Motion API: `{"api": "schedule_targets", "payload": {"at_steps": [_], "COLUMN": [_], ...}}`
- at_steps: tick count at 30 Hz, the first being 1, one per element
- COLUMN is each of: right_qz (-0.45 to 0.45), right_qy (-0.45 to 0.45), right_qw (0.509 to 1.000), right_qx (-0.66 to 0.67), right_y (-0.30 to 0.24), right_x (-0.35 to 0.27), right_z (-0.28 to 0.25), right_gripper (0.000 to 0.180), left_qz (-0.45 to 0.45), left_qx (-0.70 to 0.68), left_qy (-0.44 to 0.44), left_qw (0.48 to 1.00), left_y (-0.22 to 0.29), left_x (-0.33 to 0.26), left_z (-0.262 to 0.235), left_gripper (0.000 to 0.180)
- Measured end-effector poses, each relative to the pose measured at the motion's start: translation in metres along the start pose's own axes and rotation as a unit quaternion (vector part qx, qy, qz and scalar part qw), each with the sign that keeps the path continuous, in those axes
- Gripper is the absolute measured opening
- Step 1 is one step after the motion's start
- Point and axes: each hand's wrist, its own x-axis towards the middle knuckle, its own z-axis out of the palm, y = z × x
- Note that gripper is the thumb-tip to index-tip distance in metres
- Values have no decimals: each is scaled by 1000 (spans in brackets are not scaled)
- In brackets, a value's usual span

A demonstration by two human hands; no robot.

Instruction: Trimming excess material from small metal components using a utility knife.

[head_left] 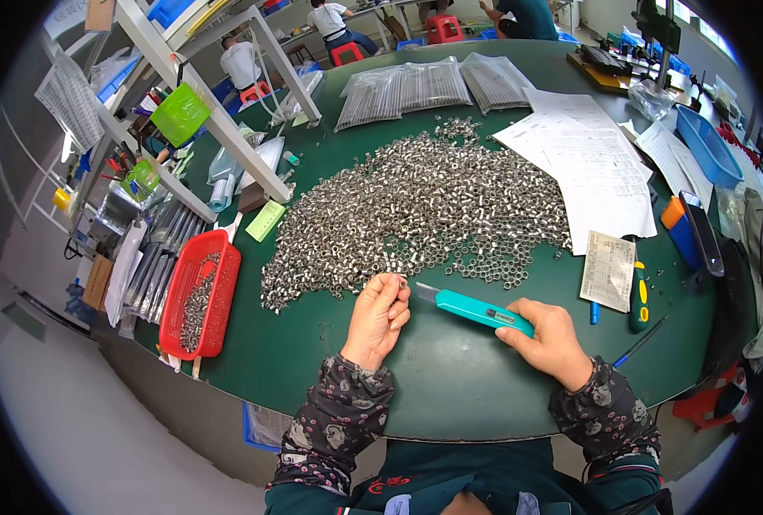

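My left hand (379, 316) pinches a small metal nut (401, 281) between thumb and fingertips, just at the near edge of a wide heap of small silvery nuts (424, 210) on the green table (450, 378). My right hand (549, 339) grips a teal utility knife (478, 309). The knife's blade is out and points left toward the left hand's fingertips, a short gap away. Both patterned sleeves enter from the lower edge.
A red basket (199, 296) with metal parts sits at the left table edge. Clear bags of metal rods (424, 86) lie at the back, paper sheets (587, 163) to the right, a blue basket (708, 146) far right. A green-and-yellow tool (639, 296) lies near the right hand. Other people sit in the background.
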Motion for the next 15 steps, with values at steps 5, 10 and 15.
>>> {"api": "schedule_targets", "payload": {"at_steps": [5, 10, 15], "right_qz": [49, 57, -95], "right_qy": [-62, -78, 62], "right_qw": [995, 993, 993], "right_qx": [58, 67, -27], "right_y": [1, 1, 2], "right_x": [1, 3, 0], "right_z": [-2, -4, 1], "right_gripper": [28, 28, 23], "left_qz": [56, 59, 34], "left_qx": [107, 156, 112], "left_qy": [33, 19, 19], "left_qw": [992, 986, 993], "left_y": [-2, -1, -2], "left_x": [-1, -3, -2], "left_z": [7, 9, 8], "left_gripper": [11, 11, 14]}}
